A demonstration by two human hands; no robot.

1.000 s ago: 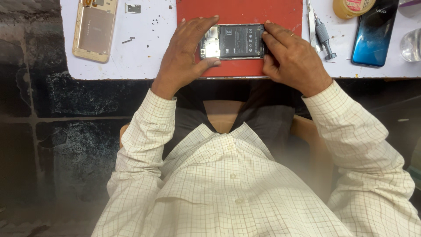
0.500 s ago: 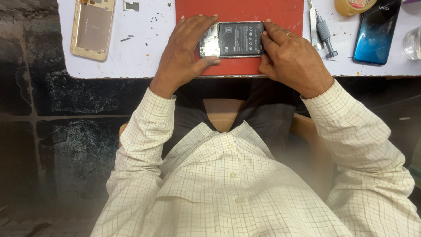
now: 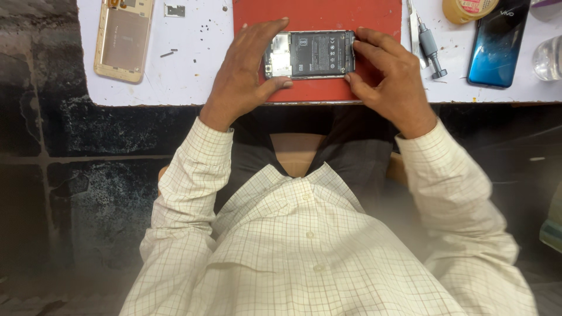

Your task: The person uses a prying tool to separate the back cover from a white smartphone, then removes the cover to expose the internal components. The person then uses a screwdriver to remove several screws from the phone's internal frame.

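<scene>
An opened phone with its back cover off lies flat on a red mat, its black battery and circuit board showing. My left hand grips the phone's left end, thumb under the near edge and fingers over the far edge. My right hand holds the right end the same way, fingertips on the far corner and thumb at the near corner.
A gold back cover lies on the white table at the left, with tiny screws and a small metal part nearby. A grey screwdriver, a blue phone, a yellow-lidded jar and a clear glass sit at the right.
Both hands stay on the opened phone; the fingers have shifted only slightly. The view has moved a little.
</scene>
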